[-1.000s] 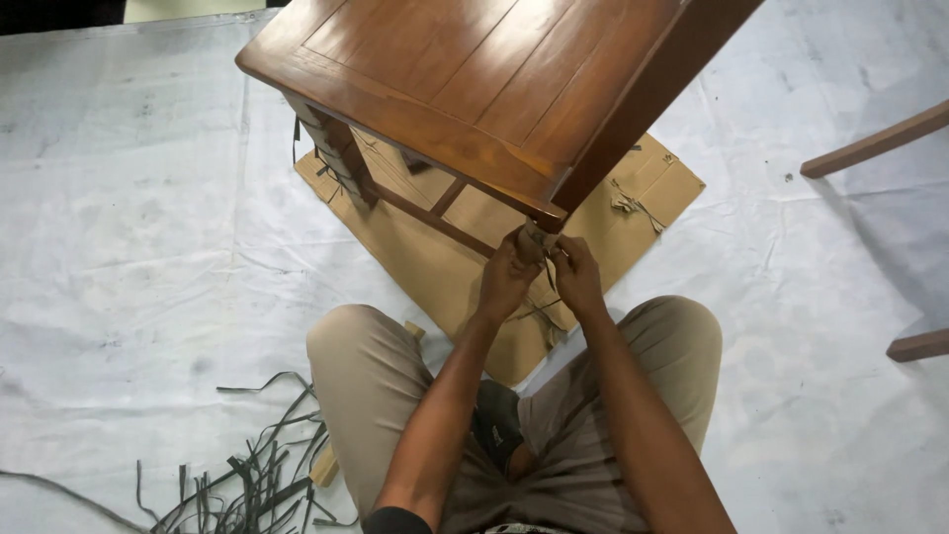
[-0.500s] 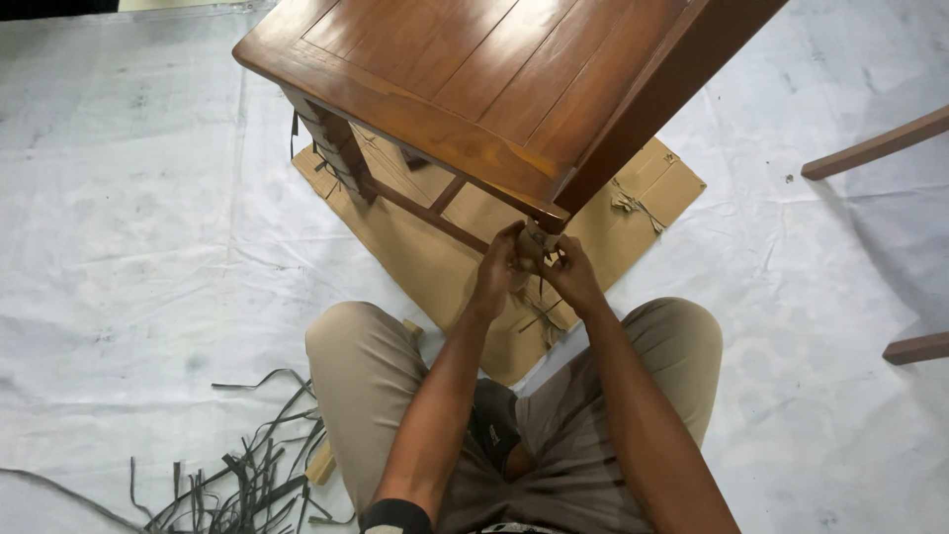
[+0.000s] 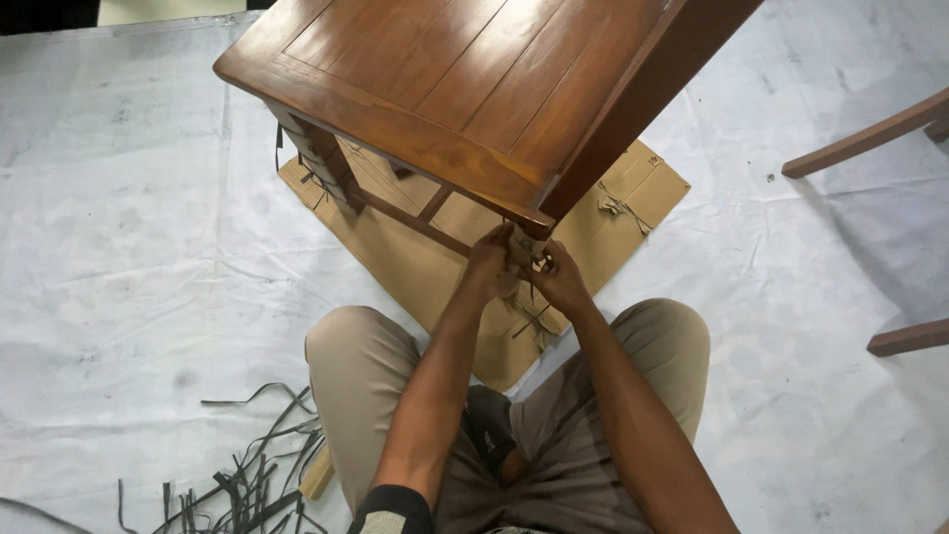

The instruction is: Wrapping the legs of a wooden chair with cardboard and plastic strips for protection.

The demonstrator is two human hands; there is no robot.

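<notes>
Fingers of left hand [image 3: 491, 263] and right hand [image 3: 559, 279] pinch wrapping [image 3: 525, 249] | table leg

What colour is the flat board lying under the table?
Plain light brown, the cardboard sheet under the wooden table; the head view shows it.

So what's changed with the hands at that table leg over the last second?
Both hands, left hand and right hand, have closed in together under the corner of the brown wooden table, working the wrapped leg. The flat cardboard sheet and the dark cut straps on the white floor cover stayed put.
</notes>
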